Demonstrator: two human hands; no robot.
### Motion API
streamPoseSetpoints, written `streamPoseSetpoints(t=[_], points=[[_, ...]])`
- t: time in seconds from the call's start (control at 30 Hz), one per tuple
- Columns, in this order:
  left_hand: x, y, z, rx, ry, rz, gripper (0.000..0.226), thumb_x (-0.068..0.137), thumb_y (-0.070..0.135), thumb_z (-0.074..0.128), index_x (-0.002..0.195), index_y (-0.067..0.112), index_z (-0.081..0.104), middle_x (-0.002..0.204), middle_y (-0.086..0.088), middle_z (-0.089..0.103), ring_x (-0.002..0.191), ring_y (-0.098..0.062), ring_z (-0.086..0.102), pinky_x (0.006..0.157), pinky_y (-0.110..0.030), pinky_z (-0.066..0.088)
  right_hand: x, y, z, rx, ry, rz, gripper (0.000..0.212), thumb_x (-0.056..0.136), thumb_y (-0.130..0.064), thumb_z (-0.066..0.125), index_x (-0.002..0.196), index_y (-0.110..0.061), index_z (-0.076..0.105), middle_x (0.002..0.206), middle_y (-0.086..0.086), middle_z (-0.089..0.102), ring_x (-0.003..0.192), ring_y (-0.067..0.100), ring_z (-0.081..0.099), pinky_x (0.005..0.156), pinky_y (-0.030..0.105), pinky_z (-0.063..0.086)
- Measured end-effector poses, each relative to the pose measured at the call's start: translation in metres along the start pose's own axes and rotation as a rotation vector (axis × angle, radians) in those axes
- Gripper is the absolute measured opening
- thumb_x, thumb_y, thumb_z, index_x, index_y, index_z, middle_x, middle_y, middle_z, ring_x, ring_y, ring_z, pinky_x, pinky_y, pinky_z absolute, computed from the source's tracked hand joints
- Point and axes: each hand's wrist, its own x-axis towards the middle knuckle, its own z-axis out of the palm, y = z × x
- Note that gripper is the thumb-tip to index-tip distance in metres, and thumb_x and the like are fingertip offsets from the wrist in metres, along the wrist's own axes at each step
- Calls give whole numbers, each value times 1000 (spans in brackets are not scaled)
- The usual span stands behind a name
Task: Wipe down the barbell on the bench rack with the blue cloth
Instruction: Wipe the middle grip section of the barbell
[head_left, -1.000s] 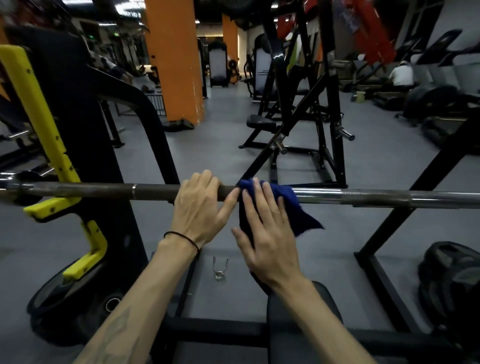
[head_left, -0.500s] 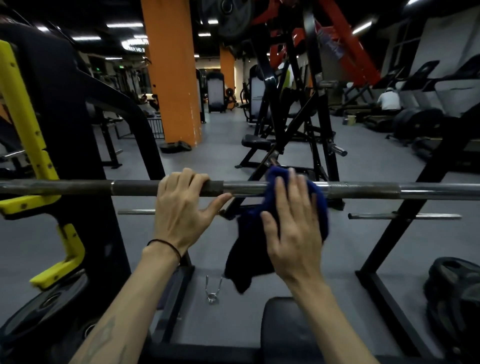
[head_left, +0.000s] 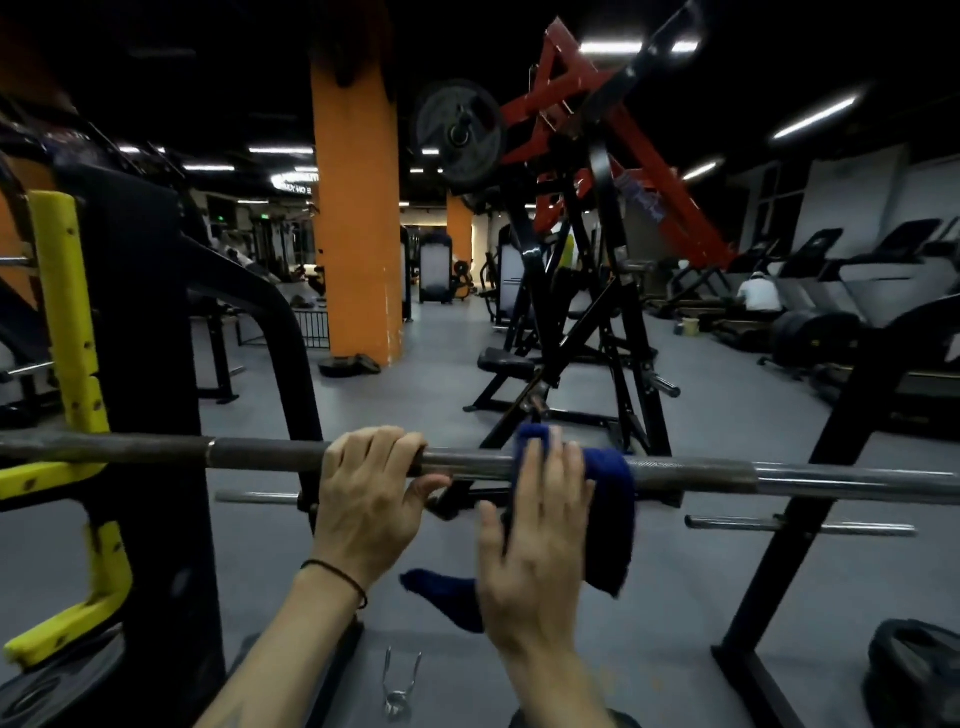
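1. Barbell (head_left: 291, 454) lies level across the view, its left end resting in the yellow hook (head_left: 47, 480) of the black bench rack (head_left: 148, 364), its right part passing in front of the rack's slanted black upright (head_left: 810, 499).
2. Blue cloth (head_left: 608, 499) is draped over the bar right of centre; one fold hangs down past the bar on the right, and a pointed corner sticks out to the left below the right hand.
3. Left hand (head_left: 366, 493) grips the bare bar overhand, fingers curled over the top and thumb hooked beneath, just left of the cloth. A thin black band (head_left: 337, 577) circles that wrist.
4. Right hand (head_left: 535, 545) lies flat on the cloth, fingers straight and close together, their tips reaching over the top of the bar, thumb spread out to the left. It presses the cloth against the bar rather than clenching it.
5. Two thin steel pegs (head_left: 800, 525) jut sideways from the rack below the bar.
6. A metal spring collar (head_left: 400, 686) lies on the grey floor between the forearms.
7. Black weight plates (head_left: 914, 670) sit low at the right edge, another at the lower left beneath the yellow hook.
8. Behind stand an orange pillar (head_left: 358, 218), a red and black plate-loaded machine (head_left: 582, 249) and treadmills on the right.
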Motion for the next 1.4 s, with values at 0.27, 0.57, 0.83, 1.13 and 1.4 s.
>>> streamPoseSetpoints(t=[0.27,0.57,0.83,1.13,1.4], points=[[13,1,-9,-13,-10,1,42,100,47,44,83,14,61,77,-2,57,71,-26,51,67,-39,38,6,49,-29,-133,14,-169,58,109,-36,37,160,-8,34,169,11,26,158,27,20,129,49,16],[36,11,-11,89,-18,-171,54,100,28,44,47,18,45,42,0,43,37,-26,40,50,-26,24,15,41,-29,-219,-170,-428,62,108,-44,40,160,-9,35,169,12,27,158,26,20,128,45,19],[10,50,-7,48,-146,-55,29,106,28,37,112,11,60,99,-7,56,92,-30,51,97,-47,41,6,-3,-7,-56,-85,-147,65,109,-45,34,159,-4,34,169,15,25,159,28,14,130,47,10],[12,54,-10,12,-161,-26,36,102,36,38,114,9,58,104,-9,55,96,-32,49,95,-45,38,11,23,-24,-44,62,51,60,110,-43,30,155,-4,42,163,14,38,157,28,23,130,46,10],[20,47,-1,9,-106,6,37,106,42,38,93,14,60,79,-2,51,73,-26,47,73,-41,39,13,67,-42,-139,-39,-271,55,110,-38,38,157,-9,42,164,12,37,156,26,26,129,47,18]])
